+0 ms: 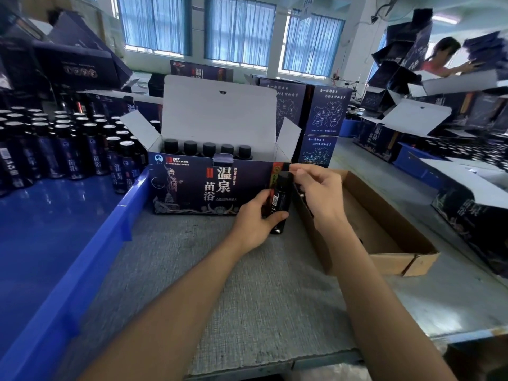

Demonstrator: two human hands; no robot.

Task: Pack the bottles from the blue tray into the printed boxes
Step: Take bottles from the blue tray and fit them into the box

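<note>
A dark printed box (192, 185) stands open on the grey mat, lid up, with a row of several black-capped bottles (209, 149) inside along its back. At the box's front right corner my left hand (255, 218) grips a dark bottle (281, 199) round its lower body, holding it upright. My right hand (319, 193) has its fingers curled at the bottle's cap and upper part. The blue tray (90, 259) lies on the left, with many dark labelled bottles (68, 149) standing at its far end.
A shallow brown cardboard box (384, 232) lies right of my hands. Stacks of printed boxes (324, 119) stand behind, with more open boxes (472, 204) at the right. A person (442, 59) works at the far right. The table edge runs close in front.
</note>
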